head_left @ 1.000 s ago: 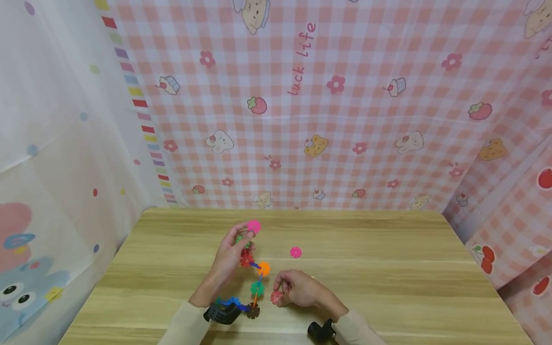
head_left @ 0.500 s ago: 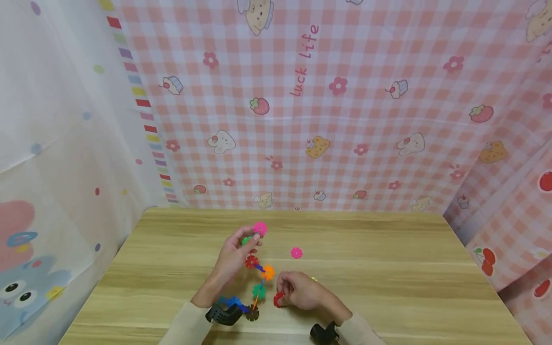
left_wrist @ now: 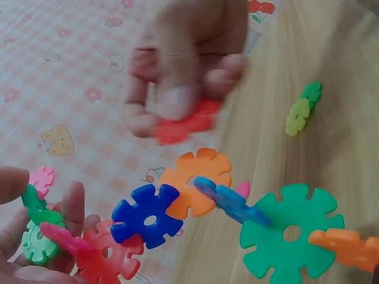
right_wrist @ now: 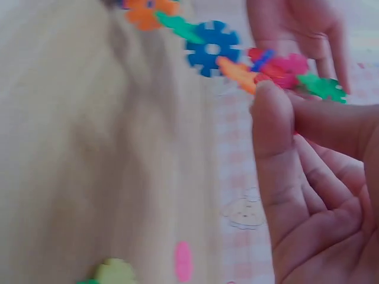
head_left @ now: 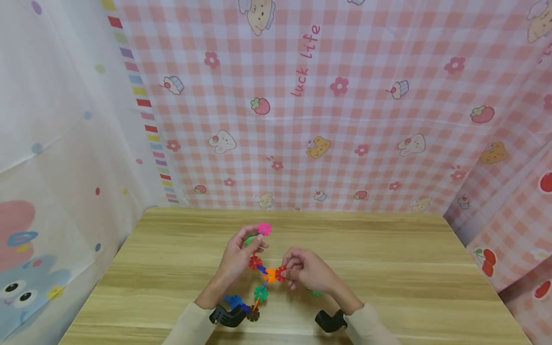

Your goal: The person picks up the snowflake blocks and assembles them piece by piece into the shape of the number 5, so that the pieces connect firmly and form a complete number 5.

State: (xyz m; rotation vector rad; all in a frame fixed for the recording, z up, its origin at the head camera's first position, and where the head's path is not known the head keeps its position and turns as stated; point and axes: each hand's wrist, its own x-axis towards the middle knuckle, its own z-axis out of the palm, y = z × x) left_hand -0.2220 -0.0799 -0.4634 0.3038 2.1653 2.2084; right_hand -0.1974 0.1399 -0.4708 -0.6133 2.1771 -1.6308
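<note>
A chain of flower-shaped plastic snowflake discs hangs from my left hand, whose fingers hold its green discs near a pink end disc. Down from there run a red disc, a dark blue disc, an orange disc and a larger-looking green disc, with the far part passing by my left wrist. Between thumb and fingertips, my right hand pinches a loose red disc, blurred in the left wrist view. It is close to the orange disc's edge.
On the wooden table, a yellow disc lies against a green disc near my right forearm. A pink disc also rests there. A checked cloth hangs behind the table.
My right hand has moved up and forward with the red disc, from beside the chain's green disc to the orange one. My left hand has shifted slightly right with the chain.
</note>
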